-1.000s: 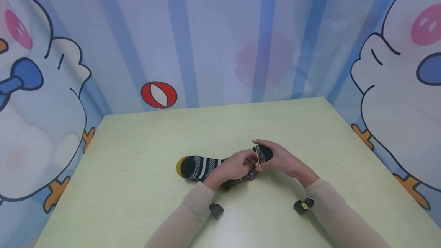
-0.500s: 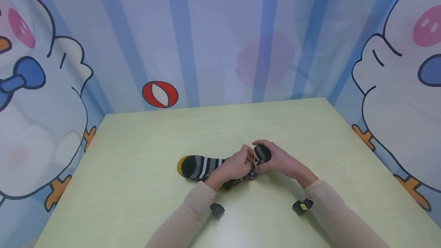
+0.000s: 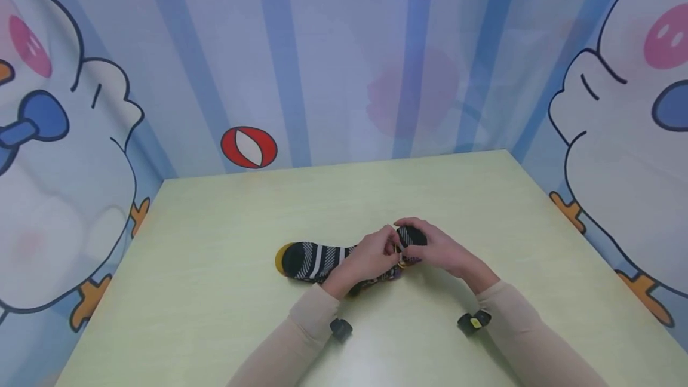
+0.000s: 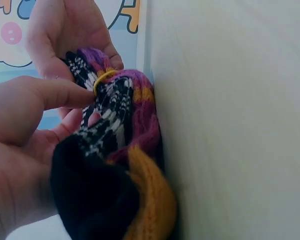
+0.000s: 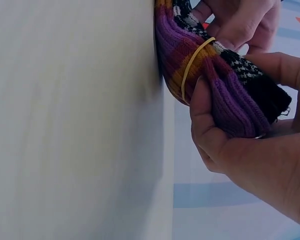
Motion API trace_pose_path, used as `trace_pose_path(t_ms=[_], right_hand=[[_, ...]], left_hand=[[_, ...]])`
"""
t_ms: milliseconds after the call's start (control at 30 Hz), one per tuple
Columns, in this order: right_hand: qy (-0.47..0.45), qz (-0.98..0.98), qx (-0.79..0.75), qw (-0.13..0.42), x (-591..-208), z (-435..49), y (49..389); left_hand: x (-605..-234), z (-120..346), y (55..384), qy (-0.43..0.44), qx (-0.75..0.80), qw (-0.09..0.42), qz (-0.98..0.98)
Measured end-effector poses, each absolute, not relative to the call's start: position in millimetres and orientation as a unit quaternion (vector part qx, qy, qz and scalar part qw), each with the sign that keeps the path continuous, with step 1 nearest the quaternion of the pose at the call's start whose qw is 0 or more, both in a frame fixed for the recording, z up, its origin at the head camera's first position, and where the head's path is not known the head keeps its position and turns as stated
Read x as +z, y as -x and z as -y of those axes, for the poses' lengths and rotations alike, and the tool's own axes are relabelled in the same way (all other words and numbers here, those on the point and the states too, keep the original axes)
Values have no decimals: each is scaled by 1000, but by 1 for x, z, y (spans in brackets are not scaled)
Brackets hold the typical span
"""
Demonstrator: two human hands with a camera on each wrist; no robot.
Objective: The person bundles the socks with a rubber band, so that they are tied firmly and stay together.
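A bundle of patterned socks (image 3: pixel 314 263) lies across the table, toes to the left, in black and white with mustard toes and purple and orange ribbing. Around it near the cuffs runs a thin yellow rubber band (image 5: pixel 191 65). My left hand (image 3: pixel 368 260) reaches over the middle of the bundle and grips it, its thumb at the band in the left wrist view. At the cuff end, my right hand (image 3: pixel 442 249) holds the socks (image 5: pixel 237 102) between thumb and fingers, just beyond the band. Parts of the left fingers are hidden behind the fabric.
The pale yellow-green table (image 3: pixel 215 315) extends on all sides of the socks. A printed blue striped backdrop (image 3: pixel 344 76) stands behind it, with cartoon figures at both sides. Dark wrist cameras sit on both sleeves.
The rubber band was stretched open across my right thumb and fingers; now it sits around the socks. My right thumb has come in onto the cuffs, and the left fingers have shifted slightly up.
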State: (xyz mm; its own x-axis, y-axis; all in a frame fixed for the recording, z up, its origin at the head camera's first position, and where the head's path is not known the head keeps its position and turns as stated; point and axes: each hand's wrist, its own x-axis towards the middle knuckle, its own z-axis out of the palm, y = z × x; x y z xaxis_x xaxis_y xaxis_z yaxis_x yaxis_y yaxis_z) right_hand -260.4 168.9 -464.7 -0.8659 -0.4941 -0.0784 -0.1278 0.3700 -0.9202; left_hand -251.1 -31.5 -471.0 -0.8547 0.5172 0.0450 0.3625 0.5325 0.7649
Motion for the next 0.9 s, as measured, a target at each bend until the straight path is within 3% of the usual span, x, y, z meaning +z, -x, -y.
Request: trace_pose_path(t_ms=[333,433,700,900], right_hand=[[154,-800,-567,122,-455,-168,255],[125,-771,-611,130,-452,-167,255],[86,-627,-737,238,-453,-175,260],[110,-613,-740,251,-456,-176,263]], left_hand=[[-469,27,251,-242,384,38,-890],[-469,29,253,-233,406,37,-883],[-470,36,259,-216,426,120,-871],[-464,43,260,-147,541,209,-801]])
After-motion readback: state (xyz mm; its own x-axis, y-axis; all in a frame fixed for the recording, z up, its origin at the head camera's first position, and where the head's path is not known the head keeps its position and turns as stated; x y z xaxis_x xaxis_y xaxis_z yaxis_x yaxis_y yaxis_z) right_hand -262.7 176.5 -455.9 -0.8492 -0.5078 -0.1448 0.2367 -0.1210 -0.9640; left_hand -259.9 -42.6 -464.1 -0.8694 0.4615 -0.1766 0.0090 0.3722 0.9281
